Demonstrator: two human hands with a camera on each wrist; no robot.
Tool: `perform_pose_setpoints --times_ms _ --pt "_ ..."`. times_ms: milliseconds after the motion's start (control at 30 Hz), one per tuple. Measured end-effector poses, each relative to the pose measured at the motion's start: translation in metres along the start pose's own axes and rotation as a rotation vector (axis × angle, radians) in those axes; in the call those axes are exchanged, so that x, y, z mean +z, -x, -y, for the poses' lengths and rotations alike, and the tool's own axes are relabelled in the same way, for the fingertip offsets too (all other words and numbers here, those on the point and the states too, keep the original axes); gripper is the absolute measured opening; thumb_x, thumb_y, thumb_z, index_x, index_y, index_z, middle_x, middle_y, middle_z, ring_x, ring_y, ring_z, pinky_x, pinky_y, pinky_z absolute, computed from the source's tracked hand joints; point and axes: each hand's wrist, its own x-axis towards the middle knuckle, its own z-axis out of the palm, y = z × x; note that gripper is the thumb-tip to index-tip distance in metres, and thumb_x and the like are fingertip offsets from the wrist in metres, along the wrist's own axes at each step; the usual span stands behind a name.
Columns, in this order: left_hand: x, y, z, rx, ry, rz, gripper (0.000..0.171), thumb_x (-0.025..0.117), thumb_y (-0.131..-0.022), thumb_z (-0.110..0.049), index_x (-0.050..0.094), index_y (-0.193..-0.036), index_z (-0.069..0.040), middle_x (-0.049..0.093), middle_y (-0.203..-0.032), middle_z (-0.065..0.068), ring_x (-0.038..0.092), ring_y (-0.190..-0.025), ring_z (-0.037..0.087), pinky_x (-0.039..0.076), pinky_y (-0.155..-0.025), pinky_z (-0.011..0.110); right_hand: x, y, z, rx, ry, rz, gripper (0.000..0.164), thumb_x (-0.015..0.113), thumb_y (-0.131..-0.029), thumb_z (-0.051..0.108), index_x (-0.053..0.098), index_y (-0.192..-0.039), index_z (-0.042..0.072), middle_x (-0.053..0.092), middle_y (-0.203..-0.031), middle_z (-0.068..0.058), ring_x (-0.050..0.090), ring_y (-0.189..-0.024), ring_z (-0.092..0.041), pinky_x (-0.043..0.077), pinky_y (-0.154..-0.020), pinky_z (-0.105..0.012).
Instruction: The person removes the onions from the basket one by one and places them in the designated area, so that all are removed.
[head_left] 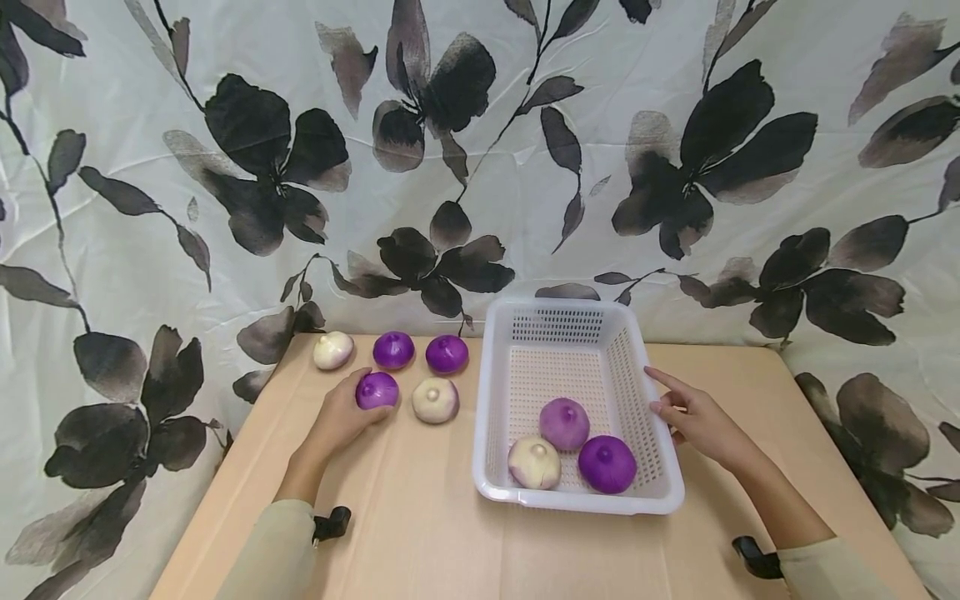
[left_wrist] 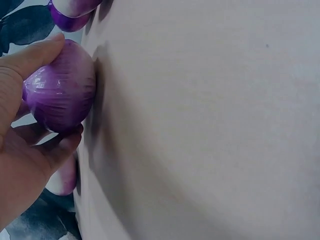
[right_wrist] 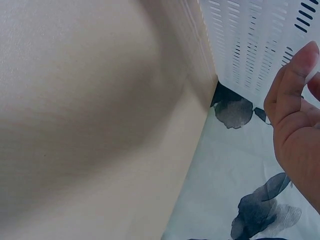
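My left hand (head_left: 348,414) grips a purple onion (head_left: 377,390) on the left of the table, thumb and fingers curled around its sides. In the left wrist view the onion (left_wrist: 67,87) shows a shiny, streaked skin, close to the tabletop. My right hand (head_left: 701,421) holds the right rim of a white plastic basket (head_left: 671,487), with the index finger stretched along the rim and the other fingers bent by the outer wall. Inside the basket lie a light purple onion (head_left: 564,424), a white onion (head_left: 535,463) and a dark purple onion (head_left: 607,464).
Near the left hand stand a white onion (head_left: 333,350), two purple onions (head_left: 393,350) (head_left: 447,354) and another white onion (head_left: 435,401). The wooden table (head_left: 420,533) ends at the back against a floral curtain (head_left: 555,208).
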Motion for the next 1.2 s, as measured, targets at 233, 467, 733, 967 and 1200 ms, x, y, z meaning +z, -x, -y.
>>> perform_pose_setpoints --times_ms 233,467,733,967,1200 --pt "0.001 0.000 -0.002 -0.022 -0.003 0.020 0.091 0.079 -0.078 -0.036 0.032 -0.147 -0.001 0.042 -0.147 0.024 0.043 -0.133 0.041 0.037 -0.109 0.055 0.000 -0.002 -0.003 0.005 -0.009 0.000 0.065 0.057 -0.097 0.015 0.025 -0.153 0.014 0.054 -0.093 -0.019 0.067 -0.081 -0.018 0.060 -0.059 -0.038" --pt "0.002 0.001 -0.003 -0.017 0.002 0.024 0.096 0.079 -0.076 -0.039 0.030 -0.148 -0.001 0.041 -0.147 0.024 0.044 -0.132 0.041 0.038 -0.107 0.056 0.000 -0.002 -0.004 0.001 0.000 0.004 0.066 0.057 -0.097 0.016 0.024 -0.154 0.013 0.054 -0.092 -0.019 0.067 -0.081 -0.018 0.059 -0.058 -0.037" --pt "0.000 0.002 -0.003 -0.017 0.002 0.015 0.097 0.081 -0.075 -0.039 0.029 -0.149 -0.002 0.039 -0.148 0.024 0.042 -0.133 0.041 0.036 -0.108 0.057 0.000 -0.002 -0.001 -0.004 0.009 0.000 0.065 0.057 -0.097 0.016 0.024 -0.153 0.012 0.054 -0.091 -0.016 0.067 -0.080 -0.017 0.059 -0.058 -0.037" --pt "-0.011 0.002 -0.013 0.027 -0.029 -0.016 0.094 0.079 -0.077 -0.040 0.029 -0.149 -0.005 0.032 -0.154 0.021 0.032 -0.140 0.041 0.030 -0.112 0.058 -0.002 -0.001 0.000 -0.017 0.007 -0.004 0.064 0.056 -0.098 0.015 0.024 -0.153 0.010 0.055 -0.091 -0.017 0.067 -0.080 -0.016 0.060 -0.059 -0.037" --pt "-0.024 0.005 -0.040 0.150 -0.053 -0.090 0.089 0.082 -0.075 -0.035 0.036 -0.145 -0.007 0.035 -0.151 0.021 0.032 -0.140 0.040 0.028 -0.113 0.057 0.000 -0.002 -0.003 -0.011 0.005 -0.007 0.064 0.056 -0.097 0.016 0.025 -0.153 0.012 0.055 -0.092 -0.016 0.067 -0.078 -0.015 0.059 -0.058 -0.037"
